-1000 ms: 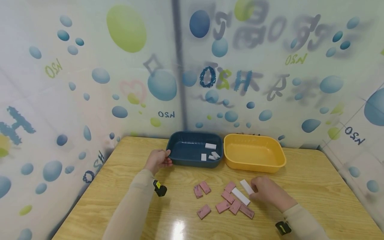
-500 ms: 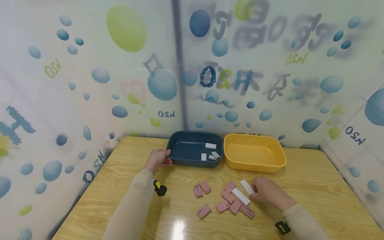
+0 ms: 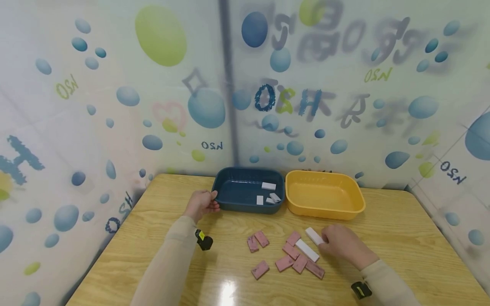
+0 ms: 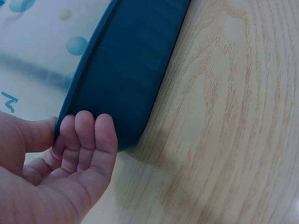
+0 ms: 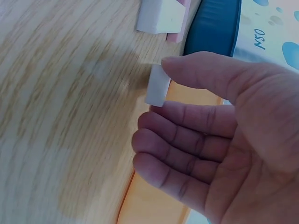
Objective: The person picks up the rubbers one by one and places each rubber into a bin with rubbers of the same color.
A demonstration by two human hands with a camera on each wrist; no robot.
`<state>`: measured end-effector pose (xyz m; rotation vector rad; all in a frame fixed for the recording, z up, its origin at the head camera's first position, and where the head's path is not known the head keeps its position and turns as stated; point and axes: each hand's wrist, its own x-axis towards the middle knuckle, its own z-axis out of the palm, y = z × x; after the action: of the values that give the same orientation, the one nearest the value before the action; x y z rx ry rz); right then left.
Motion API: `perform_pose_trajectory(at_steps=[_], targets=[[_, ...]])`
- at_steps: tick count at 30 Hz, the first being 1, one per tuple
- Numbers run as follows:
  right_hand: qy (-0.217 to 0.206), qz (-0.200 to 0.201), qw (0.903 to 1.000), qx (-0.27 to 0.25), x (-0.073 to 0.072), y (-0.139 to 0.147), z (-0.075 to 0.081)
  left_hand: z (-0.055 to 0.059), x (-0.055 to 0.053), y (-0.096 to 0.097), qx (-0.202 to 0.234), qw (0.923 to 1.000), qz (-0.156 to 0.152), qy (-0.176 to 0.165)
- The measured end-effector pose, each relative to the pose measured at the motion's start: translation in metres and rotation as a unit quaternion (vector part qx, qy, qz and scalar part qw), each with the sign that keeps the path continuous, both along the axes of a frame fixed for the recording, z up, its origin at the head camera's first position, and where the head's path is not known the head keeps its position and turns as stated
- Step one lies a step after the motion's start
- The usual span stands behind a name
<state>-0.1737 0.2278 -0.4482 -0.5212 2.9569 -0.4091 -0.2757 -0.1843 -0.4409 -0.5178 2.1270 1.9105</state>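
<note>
My left hand (image 3: 200, 205) grips the left front corner of the dark blue plastic basin (image 3: 241, 208); in the left wrist view the thumb is over the rim and the fingers lie against the outer wall. Several small white blocks (image 3: 269, 186) lie in that basin. Between thumb and index finger, my right hand (image 3: 342, 245) pinches a white rectangular block (image 5: 158, 86) low over the table. Just left of it, another white block (image 3: 307, 250) lies among several pink blocks (image 3: 284, 263) marked with dark smudges.
A yellow basin (image 3: 325, 212) stands right beside the blue one. Nearer the left arm lie a few more pink blocks (image 3: 260, 270). The wooden table (image 3: 402, 238) meets a patterned curtain-like backdrop (image 3: 206, 157) behind the basins.
The white block at my right hand has shifted very slightly left. My left hand and both basins have stayed in place.
</note>
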Motion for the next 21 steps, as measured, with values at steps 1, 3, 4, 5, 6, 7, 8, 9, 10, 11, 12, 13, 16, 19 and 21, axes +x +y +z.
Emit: perform_pose_trajectory(at_steps=[1, 3, 4, 5, 6, 7, 8, 9, 10, 11, 12, 13, 16, 19, 21], targets=[[0.004, 0.0, 1.0, -0.002, 0.0, 0.0, 0.0, 0.0, 0.0, 0.0, 0.0, 1.0, 0.0, 0.001], [0.005, -0.002, 0.9999, -0.01, 0.0, -0.001, 0.001, 0.0, 0.0, 0.0, 0.0, 1.0, -0.001, 0.001], [0.006, -0.003, 0.9999, -0.015, 0.0, -0.001, 0.002, 0.0, 0.0, 0.0, -0.001, 1.0, -0.001, 0.001], [0.006, -0.005, 0.9998, -0.019, 0.0, -0.002, 0.003, 0.0, 0.0, 0.0, -0.002, 1.0, -0.002, 0.001], [0.004, -0.007, 0.9997, -0.022, 0.0, -0.002, 0.003, 0.0, 0.0, 0.0, -0.003, 1.0, -0.002, 0.0], [0.005, -0.006, 0.9997, -0.024, -0.001, -0.003, 0.004, 0.0, 0.0, 0.0, -0.003, 1.0, -0.001, -0.001], [0.006, -0.006, 0.9996, -0.026, -0.001, -0.003, 0.005, 0.0, 0.0, -0.001, -0.004, 1.0, -0.001, -0.002], [0.006, -0.008, 0.9996, -0.027, -0.001, -0.003, 0.006, -0.001, -0.001, -0.001, -0.004, 1.0, -0.001, -0.003], [0.006, -0.009, 0.9996, -0.028, -0.001, -0.004, 0.007, -0.001, -0.001, -0.001, -0.004, 1.0, -0.002, -0.003], [0.009, -0.008, 0.9995, -0.028, -0.002, -0.004, 0.008, -0.001, -0.001, -0.001, -0.003, 1.0, -0.002, -0.002], [0.014, -0.006, 0.9995, -0.027, -0.002, -0.004, 0.008, -0.001, -0.001, -0.001, -0.003, 1.0, -0.003, -0.002], [0.02, -0.003, 0.9994, -0.026, -0.002, -0.004, 0.009, -0.001, -0.001, -0.001, -0.002, 1.0, -0.003, -0.001], [0.031, 0.001, 0.9992, -0.026, -0.002, -0.005, 0.012, -0.001, -0.001, -0.001, -0.001, 1.0, -0.005, 0.001], [0.04, 0.008, 0.9988, -0.026, -0.003, -0.007, 0.015, -0.001, 0.0, -0.001, -0.001, 1.0, -0.005, 0.0], [0.044, 0.012, 0.9986, -0.027, -0.003, -0.007, 0.017, -0.001, -0.001, -0.001, -0.001, 1.0, -0.004, -0.001]])
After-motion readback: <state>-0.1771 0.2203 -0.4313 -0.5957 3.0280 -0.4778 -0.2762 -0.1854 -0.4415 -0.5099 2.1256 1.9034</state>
